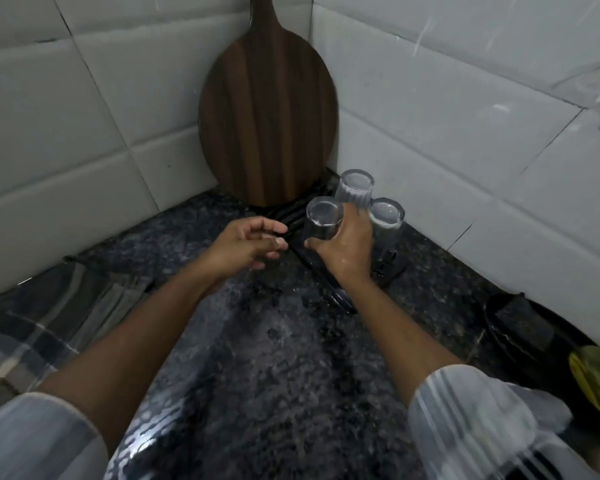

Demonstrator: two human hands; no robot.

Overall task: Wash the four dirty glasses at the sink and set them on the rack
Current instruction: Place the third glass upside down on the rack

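Three clear ribbed glasses stand upside down on a dark ridged rack (291,216) in the counter's corner. My wet right hand (343,247) is wrapped around the nearest glass (323,220), with its rim down on the rack. A second glass (355,187) stands just behind it, and a third glass (385,220) is to its right, partly hidden by my fingers. My left hand (248,242) hovers just left of the rack, fingers loosely curled, holding nothing.
A round dark wooden board (267,109) leans in the tiled corner behind the rack. A checked cloth (49,323) lies at the left on the wet speckled counter (274,358). A black dish (520,327) and a yellow object (596,379) sit at the right.
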